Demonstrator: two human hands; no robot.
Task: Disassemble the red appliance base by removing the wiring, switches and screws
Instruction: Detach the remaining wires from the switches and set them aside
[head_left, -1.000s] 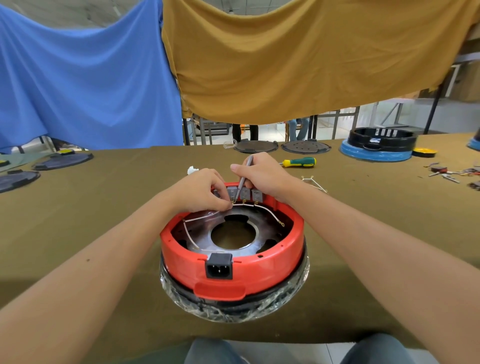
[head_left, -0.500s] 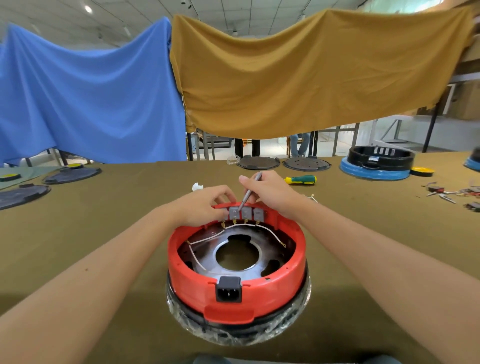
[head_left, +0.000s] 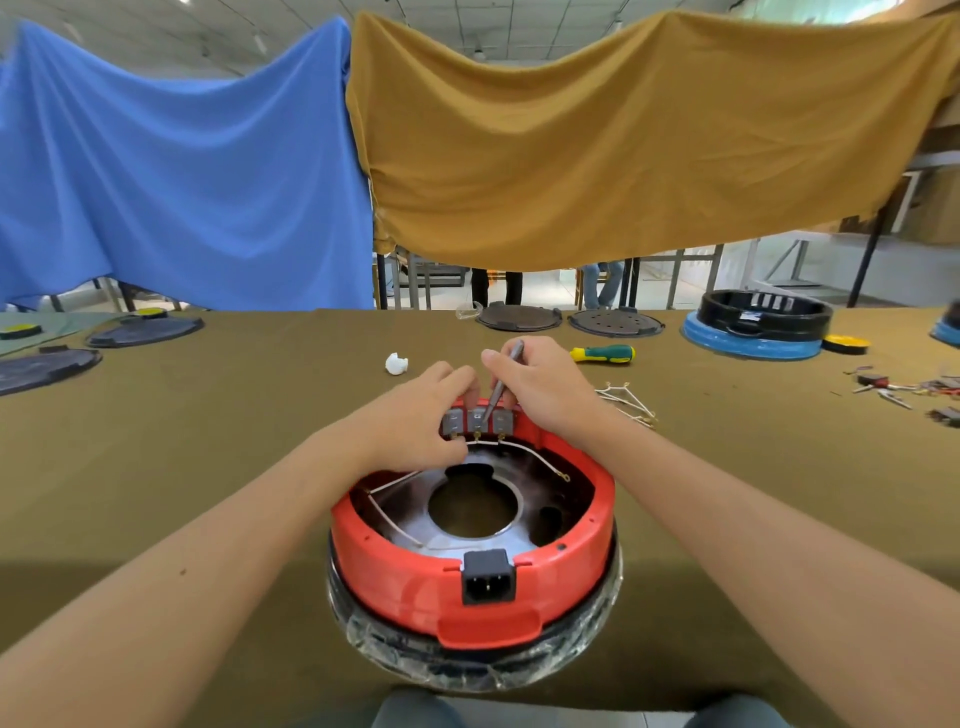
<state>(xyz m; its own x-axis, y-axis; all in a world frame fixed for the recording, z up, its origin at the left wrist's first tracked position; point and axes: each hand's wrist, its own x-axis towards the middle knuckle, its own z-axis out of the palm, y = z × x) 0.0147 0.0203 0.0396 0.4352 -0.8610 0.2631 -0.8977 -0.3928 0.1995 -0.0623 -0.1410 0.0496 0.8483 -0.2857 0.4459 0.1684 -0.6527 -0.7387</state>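
Red appliance base (head_left: 470, 582) sits lower centre of frame, power socket (head_left: 488, 576) nearest me, white wiring (head_left: 395, 519) still looped inside — view has tilted up since a second ago, base now lower in frame. At its far rim my left hand (head_left: 415, 421) curls on the switches (head_left: 478, 420); its thumb has left the wire and no terminal is off yet. Right hand (head_left: 540, 384) pinches a thin metal tool (head_left: 501, 384), tip on the middle switch — green screwdriver (head_left: 602, 354) idle beyond.
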